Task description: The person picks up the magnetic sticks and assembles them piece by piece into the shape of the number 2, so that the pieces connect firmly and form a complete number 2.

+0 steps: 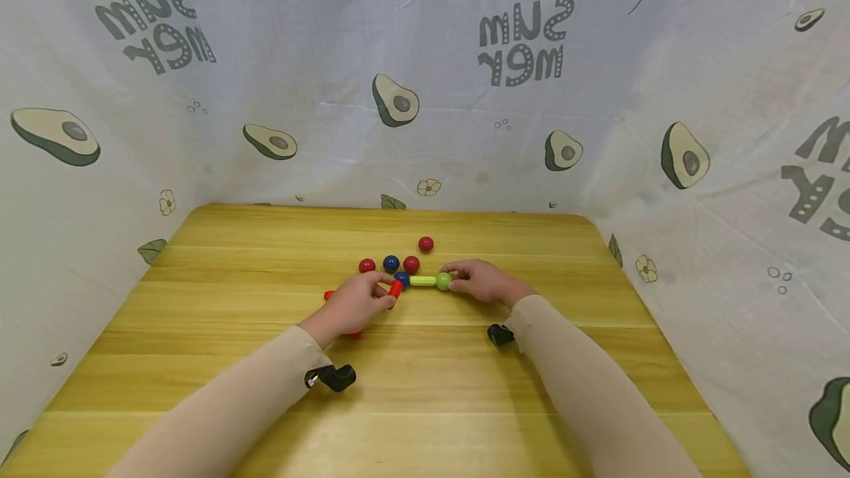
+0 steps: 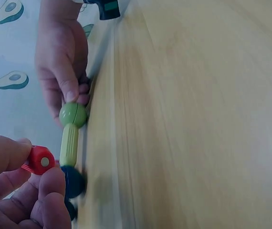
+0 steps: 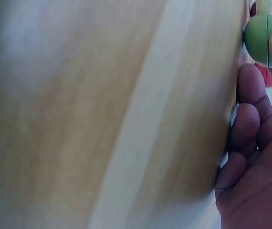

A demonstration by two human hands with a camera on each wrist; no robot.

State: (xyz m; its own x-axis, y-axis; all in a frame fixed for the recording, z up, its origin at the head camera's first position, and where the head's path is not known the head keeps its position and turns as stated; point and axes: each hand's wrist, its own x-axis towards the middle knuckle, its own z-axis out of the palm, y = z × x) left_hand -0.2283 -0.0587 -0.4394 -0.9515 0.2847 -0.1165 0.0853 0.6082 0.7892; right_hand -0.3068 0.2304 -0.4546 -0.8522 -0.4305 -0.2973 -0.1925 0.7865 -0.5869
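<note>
While the left hand [image 1: 353, 304] pinched a red rod [image 1: 395, 292] beside the blue ball [image 1: 402, 279], the right pinched the green ball [image 1: 443, 282] across the yellow-green rod [image 1: 423, 281]. I judged steady support and square alignment advisable; red-rod contact was indeterminable, and the left hand partly hid red pieces [image 1: 328, 295].

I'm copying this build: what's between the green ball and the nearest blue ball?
A yellow-green rod spans that stretch, seen in the head and left wrist views.
</note>
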